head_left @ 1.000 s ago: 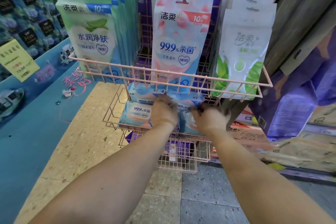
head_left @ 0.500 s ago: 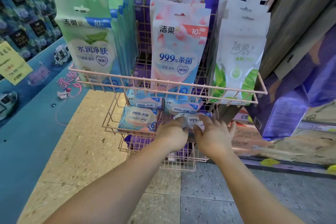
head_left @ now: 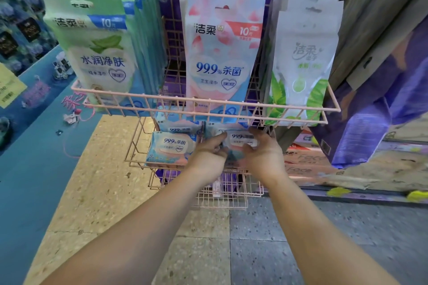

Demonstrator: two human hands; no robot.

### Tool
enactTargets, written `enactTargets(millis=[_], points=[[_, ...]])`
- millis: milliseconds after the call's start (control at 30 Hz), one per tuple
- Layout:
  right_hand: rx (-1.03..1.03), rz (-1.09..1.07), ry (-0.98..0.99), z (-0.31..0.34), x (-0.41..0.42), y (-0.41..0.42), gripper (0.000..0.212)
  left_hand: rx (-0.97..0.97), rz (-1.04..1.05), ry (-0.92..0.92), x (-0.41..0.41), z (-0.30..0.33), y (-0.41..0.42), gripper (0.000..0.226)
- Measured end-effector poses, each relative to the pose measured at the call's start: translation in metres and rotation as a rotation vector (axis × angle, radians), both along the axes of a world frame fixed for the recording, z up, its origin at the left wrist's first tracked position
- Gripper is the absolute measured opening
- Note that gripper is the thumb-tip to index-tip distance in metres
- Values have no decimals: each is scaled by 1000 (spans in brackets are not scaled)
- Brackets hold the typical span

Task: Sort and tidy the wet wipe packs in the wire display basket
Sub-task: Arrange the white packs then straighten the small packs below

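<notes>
A pink wire display basket point(head_left: 139, 162) hangs below a wider upper wire basket point(head_left: 208, 102). In the lower one lie pink-and-blue "99.9%" wet wipe packs: one flat at the front left point(head_left: 172, 148), one behind it point(head_left: 178, 124). Both my hands hold a third wet wipe pack point(head_left: 240, 140) at the right of this basket. My left hand point(head_left: 209, 155) grips its left edge, my right hand point(head_left: 264, 152) its right edge. The pack's lower part is hidden by my fingers.
The upper basket carries upright rows of green aloe pouches point(head_left: 97, 46), pink pouches point(head_left: 222, 51) and white leaf-print pouches point(head_left: 303, 58). A third wire basket point(head_left: 227, 199) sits lower down. Purple bulk packs point(head_left: 379, 104) hang at the right, cardboard boxes point(head_left: 305, 162) behind.
Both hands came out from deep in the lower basket, took one pack between them and now hold it further back at the basket's right side. The camera has moved closer.
</notes>
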State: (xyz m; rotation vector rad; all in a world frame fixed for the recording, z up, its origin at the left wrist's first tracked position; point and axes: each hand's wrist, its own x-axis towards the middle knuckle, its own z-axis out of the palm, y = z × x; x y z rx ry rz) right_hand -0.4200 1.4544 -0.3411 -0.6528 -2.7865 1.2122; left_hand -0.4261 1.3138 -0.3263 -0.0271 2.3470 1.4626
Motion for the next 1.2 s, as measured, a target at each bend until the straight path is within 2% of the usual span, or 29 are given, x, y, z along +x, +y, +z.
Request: enactTargets(millis=[67, 100, 200, 267, 400, 533, 567, 633, 700, 767, 800, 967, 1067, 1200], points=[[-88, -1, 8, -2, 5, -5, 43, -24, 4, 33, 3, 9, -7, 42], [-108, 7, 11, -5, 7, -8, 42, -131, -38, 52, 5, 14, -8, 42], [-69, 80, -24, -14, 10, -14, 49, -728, -338, 232, 8, 16, -6, 43], [-20, 106, -69, -14, 8, -15, 55, -860, -463, 280, 7, 11, -4, 45], [-13, 75, -130, -8, -3, -6, 59, -812, -490, 197, -2, 11, -16, 44], [34, 118, -121, -2, -10, -3, 58, -739, -462, 270, 3, 7, -32, 40], [31, 127, -105, -2, -10, -3, 57, -696, -379, 320, 5, 6, -39, 38], [12, 137, -99, -5, -9, -2, 58, -621, -52, 450, 5, 2, -60, 36], [-8, 118, -102, -7, -9, 1, 64, -675, 186, 384, -1, -2, -85, 48], [-29, 95, -133, -7, -10, 2, 69, -764, 164, 167, -4, -5, -98, 54], [-41, 99, -155, -6, -10, 1, 69, -783, 136, 124, -4, -6, -97, 56], [-58, 158, -136, -4, -10, -1, 64, -682, 176, 131, -6, -7, -96, 50], [-78, 161, -133, 0, -9, 0, 62, -632, 195, 126, -4, 1, -96, 23], [-88, 148, -176, 3, -5, -7, 60, -594, 106, 58, -8, 3, -100, 36]])
